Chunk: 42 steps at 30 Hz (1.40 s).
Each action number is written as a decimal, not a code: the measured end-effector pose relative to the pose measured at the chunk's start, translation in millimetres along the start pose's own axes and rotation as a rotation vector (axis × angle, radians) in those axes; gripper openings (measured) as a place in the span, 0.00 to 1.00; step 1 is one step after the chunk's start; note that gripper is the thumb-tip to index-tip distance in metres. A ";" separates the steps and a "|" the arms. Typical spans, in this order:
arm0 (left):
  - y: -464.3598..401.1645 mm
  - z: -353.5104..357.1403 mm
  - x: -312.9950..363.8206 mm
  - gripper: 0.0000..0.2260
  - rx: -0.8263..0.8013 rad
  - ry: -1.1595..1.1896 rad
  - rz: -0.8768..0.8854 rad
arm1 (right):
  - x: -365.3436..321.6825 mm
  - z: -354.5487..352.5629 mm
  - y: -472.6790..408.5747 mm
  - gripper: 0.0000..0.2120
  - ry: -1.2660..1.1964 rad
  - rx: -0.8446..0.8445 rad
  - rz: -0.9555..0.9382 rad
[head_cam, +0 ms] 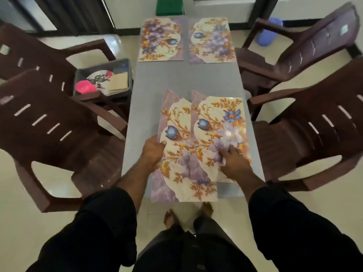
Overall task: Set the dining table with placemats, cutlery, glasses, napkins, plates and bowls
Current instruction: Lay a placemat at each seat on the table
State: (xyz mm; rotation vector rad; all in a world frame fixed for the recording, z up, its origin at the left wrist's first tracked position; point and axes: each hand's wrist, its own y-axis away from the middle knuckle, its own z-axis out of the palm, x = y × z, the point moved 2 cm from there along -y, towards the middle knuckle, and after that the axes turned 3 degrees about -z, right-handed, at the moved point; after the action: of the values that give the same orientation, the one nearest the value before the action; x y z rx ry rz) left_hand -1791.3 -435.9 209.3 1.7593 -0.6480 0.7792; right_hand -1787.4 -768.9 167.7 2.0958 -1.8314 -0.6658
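Two floral placemats lie side by side at the table's far end, the left one [161, 39] and the right one [211, 41]. At the near end two more overlap: the lower mat [176, 124] juts out to the left and hangs over the near table edge, and the upper mat [220, 118] lies on its right half. My left hand [154, 152] grips the left edge of the lower mat, thumb on top. My right hand [234, 163] presses flat on the upper mat, fingers spread.
A grey bin [122, 64] on the left chair's seat holds a patterned plate [98, 79], pink bowls [85, 89] and beige napkins [118, 82]. Brown plastic chairs [49, 122] stand on both sides of the grey table [186, 77]. A green stool [170, 5] stands beyond its far end.
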 end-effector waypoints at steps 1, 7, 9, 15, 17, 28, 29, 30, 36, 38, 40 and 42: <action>-4.1 -6.4 1.0 0.13 0.011 -0.028 -0.003 | 3.9 -0.5 2.1 0.36 0.001 0.011 0.009; 8.4 -36.0 79.6 0.15 0.165 -0.742 0.263 | -23.7 -45.7 -8.8 0.34 -0.085 0.077 -0.021; 15.8 -39.1 119.1 0.15 0.173 -0.997 0.312 | -54.9 -82.0 -21.1 0.43 -0.175 0.222 -0.130; 41.2 -50.4 197.9 0.20 0.224 -1.407 0.387 | -130.1 -193.3 -42.8 0.47 -0.258 0.586 -0.401; 46.3 -52.3 210.5 0.21 0.264 -1.552 0.385 | -142.7 -212.2 -45.0 0.38 -0.205 0.479 -0.445; 35.1 -88.1 173.0 0.33 0.739 -1.414 0.755 | -166.9 -202.4 -49.0 0.11 -0.662 0.371 -0.164; 29.2 -87.1 158.0 0.32 0.704 -1.424 0.697 | -164.8 -191.0 -48.3 0.10 -0.727 0.342 -0.110; 23.2 -84.9 139.4 0.31 0.651 -1.432 0.639 | -162.4 -176.7 -47.6 0.10 -0.770 0.324 -0.053; 8.3 -62.6 16.4 0.31 0.259 -1.388 0.398 | -150.2 -67.3 -35.3 0.17 -0.958 0.200 0.227; 5.8 -65.0 -16.0 0.30 0.179 -1.350 0.367 | -152.3 -35.0 -32.9 0.18 -0.944 0.203 0.289; -1.5 -74.4 -52.4 0.30 0.100 -1.375 0.351 | -160.2 -8.7 -26.1 0.19 -0.867 0.210 0.335; -3.6 -84.8 -82.1 0.33 0.020 -1.405 0.334 | -163.3 15.2 -18.8 0.22 -0.693 0.201 0.343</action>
State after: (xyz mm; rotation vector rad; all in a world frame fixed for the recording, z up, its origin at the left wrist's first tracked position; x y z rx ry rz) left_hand -1857.7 -349.4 163.9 2.0666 -1.8581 -0.4148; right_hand -1793.8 -603.9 171.1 1.6940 -2.6340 -1.2639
